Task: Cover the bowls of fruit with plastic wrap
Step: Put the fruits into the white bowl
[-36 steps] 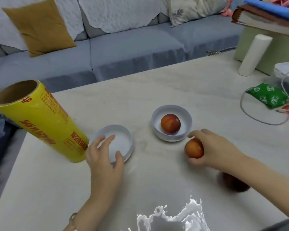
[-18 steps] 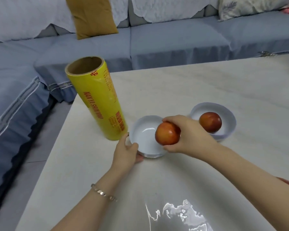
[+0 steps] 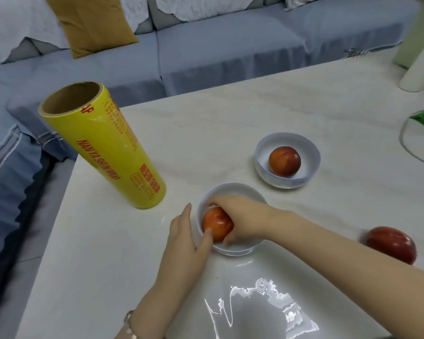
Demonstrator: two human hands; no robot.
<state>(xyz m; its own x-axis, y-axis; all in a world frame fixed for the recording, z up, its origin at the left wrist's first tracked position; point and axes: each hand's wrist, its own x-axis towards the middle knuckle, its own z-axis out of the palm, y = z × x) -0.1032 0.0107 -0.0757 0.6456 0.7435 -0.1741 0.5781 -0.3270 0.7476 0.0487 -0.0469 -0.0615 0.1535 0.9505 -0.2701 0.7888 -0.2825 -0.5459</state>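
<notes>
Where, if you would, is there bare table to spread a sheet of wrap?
Free: the table behind the far bowl, between roll and white tube; also left of the left hand. Crowded: the near bowl, with the right hand gripping a fruit.

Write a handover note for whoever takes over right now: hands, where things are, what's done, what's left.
Left hand holds the near bowl by its rim. Right hand grips a fruit lowered into that bowl, not yet released.
Far bowl holds a second fruit. A third fruit lies loose on the table, right side. Wrap roll stands upright, left.
Done: far bowl filled.
Left: release the fruit, then wrap both bowls; neither is covered.
</notes>
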